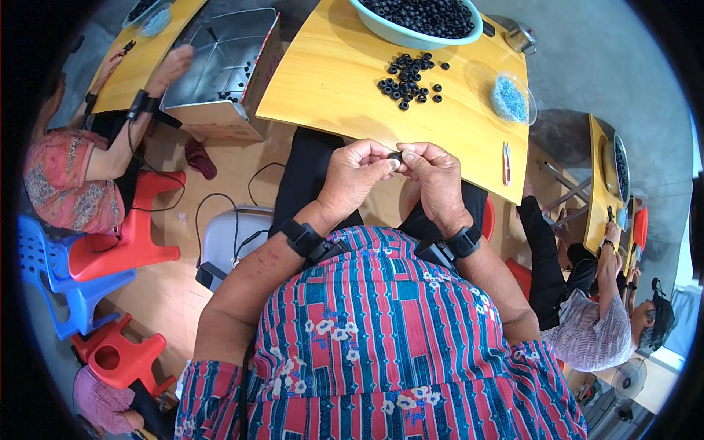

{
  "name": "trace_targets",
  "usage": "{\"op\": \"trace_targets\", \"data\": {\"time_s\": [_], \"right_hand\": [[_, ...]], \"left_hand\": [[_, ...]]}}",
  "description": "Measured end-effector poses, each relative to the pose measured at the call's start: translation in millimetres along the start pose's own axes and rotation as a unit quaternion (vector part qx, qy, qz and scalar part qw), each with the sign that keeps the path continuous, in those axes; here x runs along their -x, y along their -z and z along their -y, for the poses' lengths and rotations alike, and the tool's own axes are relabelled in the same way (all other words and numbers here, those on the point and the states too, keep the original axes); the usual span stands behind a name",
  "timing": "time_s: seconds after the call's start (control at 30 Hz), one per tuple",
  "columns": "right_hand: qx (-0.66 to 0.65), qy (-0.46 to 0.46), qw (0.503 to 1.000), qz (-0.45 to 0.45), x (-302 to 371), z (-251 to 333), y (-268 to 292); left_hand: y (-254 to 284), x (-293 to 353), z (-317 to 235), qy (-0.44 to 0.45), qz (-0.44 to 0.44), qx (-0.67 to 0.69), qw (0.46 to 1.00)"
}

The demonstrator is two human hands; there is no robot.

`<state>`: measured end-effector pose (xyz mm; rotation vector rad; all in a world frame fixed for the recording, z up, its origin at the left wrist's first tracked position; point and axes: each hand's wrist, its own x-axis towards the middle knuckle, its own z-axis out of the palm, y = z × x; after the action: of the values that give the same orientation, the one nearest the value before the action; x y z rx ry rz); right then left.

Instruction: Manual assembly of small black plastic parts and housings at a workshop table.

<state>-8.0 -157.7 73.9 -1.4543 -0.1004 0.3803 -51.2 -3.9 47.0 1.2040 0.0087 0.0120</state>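
Just off the near edge of the yellow table, my left hand [357,170] and my right hand [437,174] meet, thumbs and fingers pinched on one small black ring-shaped part [395,156]. My fingertips cover much of it, and whether anything else is between them I cannot tell. Beyond my hands, a loose pile of the same black parts [411,76] lies on the tabletop. To the right, a clear plastic dish [533,110] holds small light-blue pieces [509,100]. A pair of red-handled thread snips [507,164] rests near the table's right edge.
A pale green basin [411,42] full of black parts stands at the table's far side, with a metal cup [521,38] at its right. On the left is an open cardboard box [220,121]. Co-workers sit at other tables on both sides, near red stools [136,235].
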Motion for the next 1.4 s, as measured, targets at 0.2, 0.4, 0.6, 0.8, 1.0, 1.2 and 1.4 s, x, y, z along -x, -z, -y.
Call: {"op": "trace_targets", "data": {"time_s": [0.2, 0.4, 0.6, 0.8, 1.0, 1.2, 1.4], "right_hand": [[0.005, 0.022, 1.000, 0.001, 0, -1, -2], [0.074, 0.118, 0.990, 0.011, 0, 0, 0], [0.121, 0.155, 0.980, 0.020, -3, 2, 0], [-0.002, 0.023, 0.998, 0.056, -5, 2, 6], [-0.120, -0.034, 0.988, 0.089, -4, 0, 9], [-0.172, -0.054, 0.979, 0.099, -5, 0, 12], [-0.059, -0.016, 0.991, 0.116, -7, 2, 15]], "left_hand": [[-2, 0, -1, 0.004, -0.015, 0.007, 1.000], [2, -2, -1, 0.043, 0.007, 0.040, 0.998], [2, -4, -2, 0.082, 0.000, 0.072, 0.994], [2, -1, -4, 0.079, 0.004, 0.049, 0.996], [1, 2, -5, 0.062, 0.007, 0.034, 0.997], [3, 0, -3, 0.050, 0.018, 0.017, 0.998], [3, 2, -4, 0.076, 0.025, 0.057, 0.995]]}}
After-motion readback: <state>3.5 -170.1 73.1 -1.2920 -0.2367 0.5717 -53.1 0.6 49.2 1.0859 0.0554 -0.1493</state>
